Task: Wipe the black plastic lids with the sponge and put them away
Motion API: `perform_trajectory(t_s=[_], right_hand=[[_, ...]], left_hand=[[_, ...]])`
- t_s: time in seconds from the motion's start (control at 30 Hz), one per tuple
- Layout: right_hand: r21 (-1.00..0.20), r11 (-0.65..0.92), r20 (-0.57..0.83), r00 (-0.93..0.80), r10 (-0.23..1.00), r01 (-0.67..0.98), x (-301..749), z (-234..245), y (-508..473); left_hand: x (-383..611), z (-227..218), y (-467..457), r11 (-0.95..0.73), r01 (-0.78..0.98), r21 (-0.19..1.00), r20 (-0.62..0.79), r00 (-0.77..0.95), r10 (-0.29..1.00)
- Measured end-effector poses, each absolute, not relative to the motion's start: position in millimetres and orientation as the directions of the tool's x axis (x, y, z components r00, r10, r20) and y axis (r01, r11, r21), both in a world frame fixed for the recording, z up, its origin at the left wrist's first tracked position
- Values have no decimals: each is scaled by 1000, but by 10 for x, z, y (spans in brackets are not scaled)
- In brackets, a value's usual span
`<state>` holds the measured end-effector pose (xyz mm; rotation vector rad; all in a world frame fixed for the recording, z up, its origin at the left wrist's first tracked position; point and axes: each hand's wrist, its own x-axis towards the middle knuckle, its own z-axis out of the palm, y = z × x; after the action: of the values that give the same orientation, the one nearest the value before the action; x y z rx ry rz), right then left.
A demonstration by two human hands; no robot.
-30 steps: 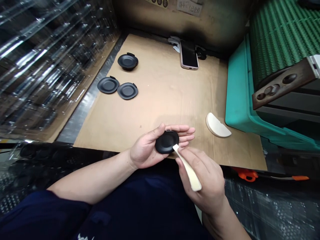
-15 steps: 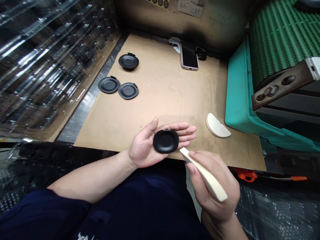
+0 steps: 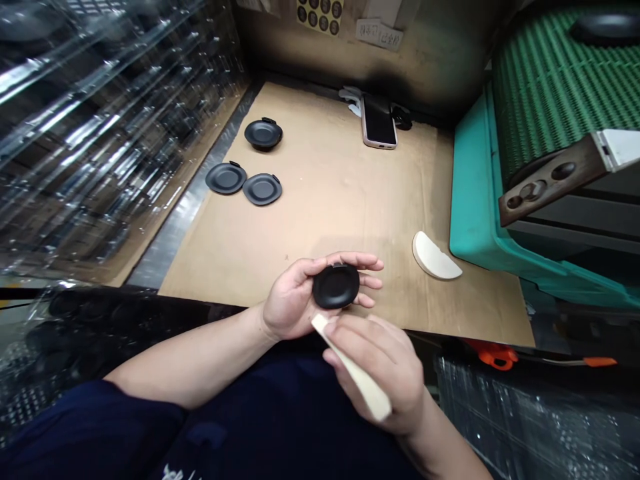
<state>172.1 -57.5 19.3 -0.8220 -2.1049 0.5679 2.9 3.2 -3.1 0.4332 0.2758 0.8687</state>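
Observation:
Palm up, my left hand [image 3: 290,300] carries a small black oval plastic lid [image 3: 336,287], its shallow hollow facing up and a hinge tab at its far edge. The thumb touches the lid's edge and the fingers curl loosely behind it. My right hand [image 3: 383,363] pinches a cream sponge [image 3: 353,370] on edge between thumb and fingers, its tip just below the lid; whether it touches my left hand I cannot tell. A second, half-round white sponge [image 3: 435,257] lies on the cardboard to the right. Similar black lids [image 3: 263,190] lie at the left.
Cardboard [image 3: 340,207] covers the table. At the back lies a phone [image 3: 379,120] beside a dark cable. A teal crate [image 3: 473,193] and a green conveyor belt [image 3: 565,80] stand at the right. Plastic-wrapped stacks [image 3: 125,140] rise at the left. An orange-handled tool [image 3: 497,357] sits below the table edge.
My right hand has moved left with the sponge, closer to the lid. My left thumb has come down to the lid's edge and the left fingers have curled. The view has shifted slightly.

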Motion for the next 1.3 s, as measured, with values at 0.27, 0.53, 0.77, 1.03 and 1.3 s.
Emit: perform_trajectory(t_s=[0.27,0.53,0.77,1.03,1.3], right_hand=[[-739,408,565,163,809,536,2071,-43,-460],[-842,212,314,131,940,496,2115,-142,-371],[-837,265,342,80,936,478,2137,-147,-373],[-821,325,383,31,923,470,2121,-146,-382],[-806,357,401,-7,916,472,2111,-162,-353]], left_hand=[[-9,-135,-30,-326,-106,939,343,271,900],[-119,9,43,-559,215,801,479,332,813],[-629,239,297,-160,550,820,116,114,987],[-1003,111,317,-277,862,424,143,239,961],[-661,386,1018,-351,922,162,125,334,934]])
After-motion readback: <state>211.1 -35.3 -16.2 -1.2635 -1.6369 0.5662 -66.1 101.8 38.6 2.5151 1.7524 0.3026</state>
